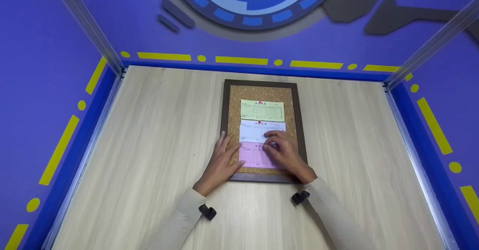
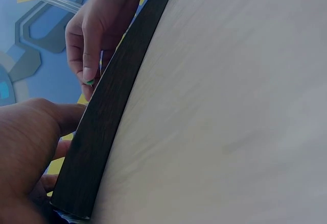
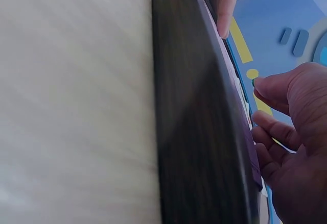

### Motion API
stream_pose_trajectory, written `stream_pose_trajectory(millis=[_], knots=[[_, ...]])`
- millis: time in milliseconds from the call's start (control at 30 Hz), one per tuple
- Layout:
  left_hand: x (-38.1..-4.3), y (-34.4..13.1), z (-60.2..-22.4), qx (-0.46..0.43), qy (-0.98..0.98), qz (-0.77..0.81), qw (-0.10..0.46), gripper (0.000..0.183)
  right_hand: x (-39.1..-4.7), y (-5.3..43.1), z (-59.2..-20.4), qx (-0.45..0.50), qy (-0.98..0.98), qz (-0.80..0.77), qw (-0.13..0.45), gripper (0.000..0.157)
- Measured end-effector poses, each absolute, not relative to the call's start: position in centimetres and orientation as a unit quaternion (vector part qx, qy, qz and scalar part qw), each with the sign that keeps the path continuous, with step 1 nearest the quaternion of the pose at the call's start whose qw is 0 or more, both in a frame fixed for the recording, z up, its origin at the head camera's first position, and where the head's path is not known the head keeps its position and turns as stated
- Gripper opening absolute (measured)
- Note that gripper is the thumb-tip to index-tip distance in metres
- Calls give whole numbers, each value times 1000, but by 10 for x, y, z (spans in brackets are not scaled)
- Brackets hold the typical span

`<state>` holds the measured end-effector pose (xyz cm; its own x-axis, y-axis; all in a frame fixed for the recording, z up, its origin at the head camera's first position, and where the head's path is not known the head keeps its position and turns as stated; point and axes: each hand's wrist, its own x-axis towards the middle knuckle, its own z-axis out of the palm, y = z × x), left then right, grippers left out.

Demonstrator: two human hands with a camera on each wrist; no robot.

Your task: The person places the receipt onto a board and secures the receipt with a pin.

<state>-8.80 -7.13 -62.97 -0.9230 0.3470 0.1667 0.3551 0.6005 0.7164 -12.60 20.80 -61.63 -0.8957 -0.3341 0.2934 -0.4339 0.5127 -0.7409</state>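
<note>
A brown-framed cork board (image 1: pixel 234 104) lies on the table with a yellow slip (image 1: pixel 262 111), a white slip (image 1: pixel 250 132) and a pink slip (image 1: pixel 250 156) one below the other. Red pushpins (image 1: pixel 259 122) hold the tops of the yellow and white ones. My right hand (image 1: pixel 285 152) is over the right part of the pink slip and pinches a green pushpin (image 2: pixel 90 82) between thumb and forefinger, its needle showing in the left wrist view. My left hand (image 1: pixel 222 164) rests at the board's lower left, fingers spread, fingertips at the pink slip's left edge.
The pale wood-grain table (image 1: pixel 161 130) spreads around the board. Blue-purple panels (image 1: pixel 112 18) with yellow marks stand at the back and both sides, joined by metal posts (image 1: pixel 89 29). A small black device (image 1: pixel 207 212) sits at each wrist.
</note>
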Motion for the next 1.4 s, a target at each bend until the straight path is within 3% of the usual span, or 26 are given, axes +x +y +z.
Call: stream_pose_trajectory(millis=[833, 1400], knots=[[-89, -71, -629, -205, -895, -396, 10, 60, -132, 198, -612, 208, -889, 405, 46, 4], [-87, -71, -630, -197, -897, -396, 12, 60, -144, 191, -599, 163, -907, 389, 4, 7]])
